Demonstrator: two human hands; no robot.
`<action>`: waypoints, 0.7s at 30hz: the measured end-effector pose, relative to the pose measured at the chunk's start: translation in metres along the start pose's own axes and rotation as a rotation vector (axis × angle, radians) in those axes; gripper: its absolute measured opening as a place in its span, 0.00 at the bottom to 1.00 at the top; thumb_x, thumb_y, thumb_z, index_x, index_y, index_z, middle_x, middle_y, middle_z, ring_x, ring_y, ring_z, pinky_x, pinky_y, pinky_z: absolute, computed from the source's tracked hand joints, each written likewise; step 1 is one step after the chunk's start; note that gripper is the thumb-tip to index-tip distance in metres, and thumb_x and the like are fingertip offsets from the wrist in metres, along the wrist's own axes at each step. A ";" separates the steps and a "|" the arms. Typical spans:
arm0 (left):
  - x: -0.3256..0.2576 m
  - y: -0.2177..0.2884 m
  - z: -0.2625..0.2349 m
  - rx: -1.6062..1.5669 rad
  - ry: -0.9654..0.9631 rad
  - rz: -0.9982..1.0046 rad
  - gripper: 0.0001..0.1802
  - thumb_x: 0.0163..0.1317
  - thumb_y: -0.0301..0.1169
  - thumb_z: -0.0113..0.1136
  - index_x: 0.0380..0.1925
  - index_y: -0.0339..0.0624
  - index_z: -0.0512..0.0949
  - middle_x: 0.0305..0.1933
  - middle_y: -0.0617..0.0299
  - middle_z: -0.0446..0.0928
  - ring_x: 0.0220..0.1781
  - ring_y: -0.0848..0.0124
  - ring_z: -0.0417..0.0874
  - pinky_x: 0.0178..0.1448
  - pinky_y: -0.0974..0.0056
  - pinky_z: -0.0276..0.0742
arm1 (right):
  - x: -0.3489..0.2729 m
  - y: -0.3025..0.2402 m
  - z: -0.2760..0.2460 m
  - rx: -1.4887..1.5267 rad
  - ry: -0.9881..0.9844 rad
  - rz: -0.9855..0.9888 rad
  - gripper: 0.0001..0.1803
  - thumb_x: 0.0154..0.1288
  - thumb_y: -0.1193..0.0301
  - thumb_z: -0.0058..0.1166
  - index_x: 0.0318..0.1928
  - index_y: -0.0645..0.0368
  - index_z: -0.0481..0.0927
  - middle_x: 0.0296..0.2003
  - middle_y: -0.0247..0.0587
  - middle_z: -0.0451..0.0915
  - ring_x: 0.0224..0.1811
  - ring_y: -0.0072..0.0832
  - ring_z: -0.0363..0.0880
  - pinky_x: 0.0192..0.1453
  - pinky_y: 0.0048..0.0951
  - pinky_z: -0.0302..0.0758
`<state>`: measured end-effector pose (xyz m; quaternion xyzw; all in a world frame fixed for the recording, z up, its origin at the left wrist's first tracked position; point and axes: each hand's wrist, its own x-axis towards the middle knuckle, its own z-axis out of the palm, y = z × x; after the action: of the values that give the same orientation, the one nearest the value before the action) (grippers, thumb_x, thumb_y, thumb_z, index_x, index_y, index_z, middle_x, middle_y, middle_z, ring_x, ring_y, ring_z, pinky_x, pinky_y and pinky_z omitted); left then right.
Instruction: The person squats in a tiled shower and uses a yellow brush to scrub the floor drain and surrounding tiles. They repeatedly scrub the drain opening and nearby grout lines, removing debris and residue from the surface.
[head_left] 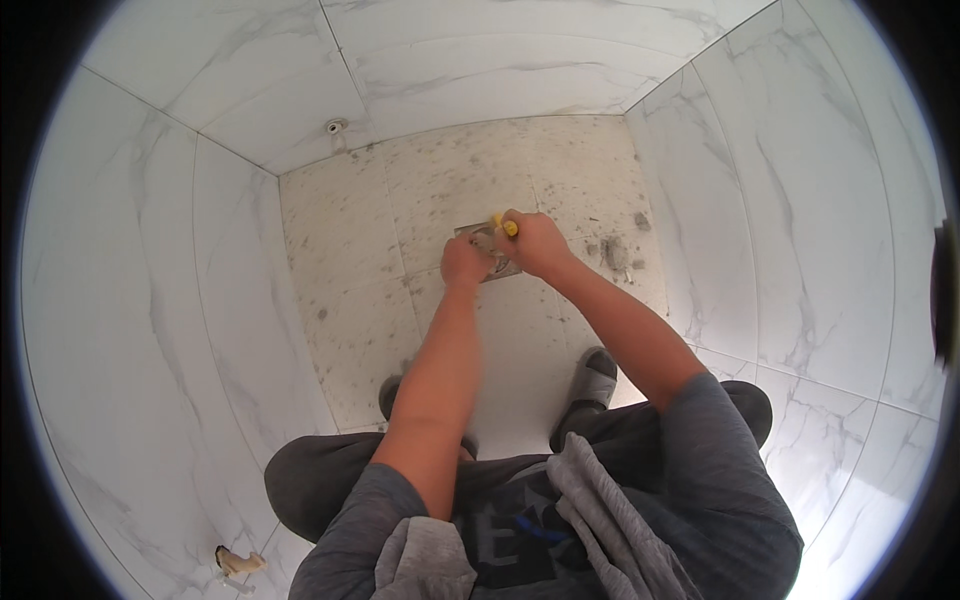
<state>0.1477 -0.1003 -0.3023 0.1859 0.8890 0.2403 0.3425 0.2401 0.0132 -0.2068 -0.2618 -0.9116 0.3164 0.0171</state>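
Two bare hands come together low over the floor, on either side of a small, square, greyish plate set flat among the tiles. The plate lies beneath and between them, its upper left corner and lower edge showing past the fingers. Curled fingers of the left hand rest over the plate's left side; whether they grip anything cannot be told. Above its right side, the right hand is closed around a tool with a short, rounded, bright yellow handle, whose working end is too hidden to identify.

Around the plate spreads a floor of pale beige tiles, speckled with grey spots. Crumbled grey debris lies to the right, well apart from the hands. Nearer the body, a dark grey slip-on shoe stands below the right forearm, and another is partly covered by the left.

White, grey-veined marble-look wall panels enclose the floor. A small round metal pipe fitting protrudes low from the far wall, and a ragged tan-edged opening shows at lower left.
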 end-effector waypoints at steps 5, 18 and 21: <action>-0.005 -0.002 -0.004 0.062 0.016 0.035 0.37 0.43 0.36 0.81 0.57 0.45 0.81 0.54 0.53 0.84 0.56 0.59 0.85 0.59 0.56 0.82 | -0.001 -0.003 -0.002 -0.077 0.304 0.089 0.13 0.62 0.64 0.62 0.40 0.61 0.82 0.27 0.56 0.83 0.32 0.54 0.83 0.37 0.46 0.80; -0.003 0.002 0.013 0.084 0.105 0.038 0.25 0.48 0.34 0.76 0.48 0.44 0.83 0.47 0.51 0.86 0.53 0.55 0.87 0.55 0.54 0.83 | -0.014 0.010 -0.026 0.146 0.234 0.320 0.16 0.60 0.63 0.61 0.33 0.67 0.81 0.25 0.58 0.82 0.32 0.55 0.83 0.37 0.44 0.79; -0.007 0.003 0.015 0.080 0.140 0.072 0.25 0.47 0.34 0.75 0.48 0.43 0.84 0.47 0.52 0.87 0.51 0.54 0.87 0.54 0.54 0.83 | -0.014 0.014 -0.031 0.166 0.253 0.304 0.16 0.60 0.63 0.61 0.34 0.67 0.81 0.25 0.59 0.82 0.32 0.56 0.83 0.37 0.44 0.79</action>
<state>0.1637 -0.0963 -0.3070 0.2140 0.9124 0.2293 0.2629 0.2650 0.0335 -0.1884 -0.4318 -0.8230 0.3539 0.1048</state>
